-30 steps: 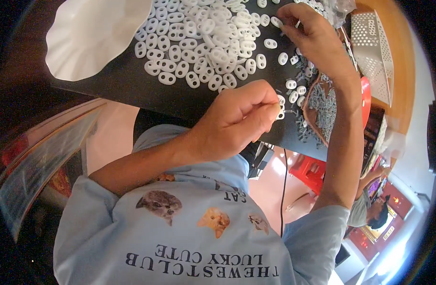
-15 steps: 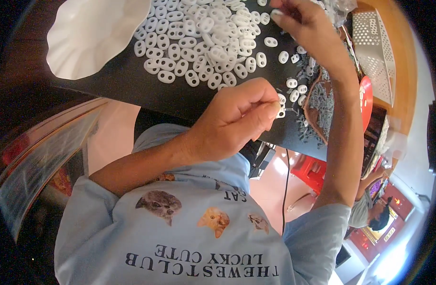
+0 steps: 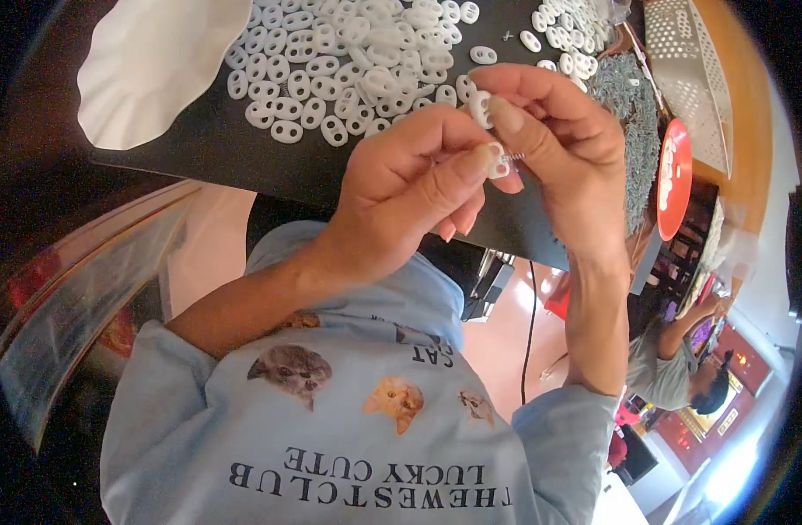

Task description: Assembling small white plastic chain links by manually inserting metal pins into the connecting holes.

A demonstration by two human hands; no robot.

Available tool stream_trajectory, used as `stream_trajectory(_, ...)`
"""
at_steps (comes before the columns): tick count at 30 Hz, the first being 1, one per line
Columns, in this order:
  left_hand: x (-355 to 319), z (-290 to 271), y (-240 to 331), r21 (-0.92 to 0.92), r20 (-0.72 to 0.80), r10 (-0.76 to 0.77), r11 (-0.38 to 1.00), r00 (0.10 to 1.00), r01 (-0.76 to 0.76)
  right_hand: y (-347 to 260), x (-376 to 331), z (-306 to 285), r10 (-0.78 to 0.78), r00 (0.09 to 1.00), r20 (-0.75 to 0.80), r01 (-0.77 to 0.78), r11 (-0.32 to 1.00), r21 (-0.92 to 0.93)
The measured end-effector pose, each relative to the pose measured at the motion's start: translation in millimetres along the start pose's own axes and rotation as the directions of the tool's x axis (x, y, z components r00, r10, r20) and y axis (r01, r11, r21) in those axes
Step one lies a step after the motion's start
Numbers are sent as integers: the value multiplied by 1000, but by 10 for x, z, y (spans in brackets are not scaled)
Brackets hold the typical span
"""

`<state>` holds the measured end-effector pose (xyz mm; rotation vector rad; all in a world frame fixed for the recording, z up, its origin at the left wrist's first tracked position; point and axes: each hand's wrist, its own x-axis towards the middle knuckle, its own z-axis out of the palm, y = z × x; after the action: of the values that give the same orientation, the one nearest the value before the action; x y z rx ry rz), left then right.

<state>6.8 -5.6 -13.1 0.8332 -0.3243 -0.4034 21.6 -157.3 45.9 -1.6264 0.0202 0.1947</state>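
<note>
Over the front edge of the black table, both my hands are close together. My left hand (image 3: 410, 188) pinches a small white two-hole plastic piece (image 3: 499, 166) between thumb and forefinger, and a thin metal spring (image 3: 516, 157) sticks out of it to the right. My right hand (image 3: 571, 153) grips a white oval two-hole cord-lock piece (image 3: 481, 109) by its edge, just above and apart from the left hand's piece. Beyond my hands lies a large pile of similar white oval pieces (image 3: 322, 66).
A white scalloped dish (image 3: 156, 70) stands at the left. On the right are a second heap of white pieces (image 3: 571, 26), a mass of grey springs (image 3: 628, 131), a red plate (image 3: 675, 179) with white parts, and a white perforated basket (image 3: 690, 79). Another person (image 3: 681, 372) is farther right.
My right hand has come down from the far right of the table to my left hand, now with a white oval piece in it. My left hand has shifted slightly up and left.
</note>
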Motion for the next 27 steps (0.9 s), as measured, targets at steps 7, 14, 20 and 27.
stream_trajectory(7,-29,13,-4,49,23,5,999,1000,-6,1,-135,-140,14,994,106,-4,996,-89)
stream_trajectory(14,-42,21,9,69,18,18,997,1000,-19,-54,-255,-200,135,988,71,-128,987,-95)
stream_trajectory(20,-53,21,24,63,4,-48,997,999,48,-74,-328,-276,168,985,28,-164,979,-118)
stream_trajectory(27,-31,62,76,77,-14,-133,988,991,134,-102,-391,-303,105,995,-3,-104,985,-138)
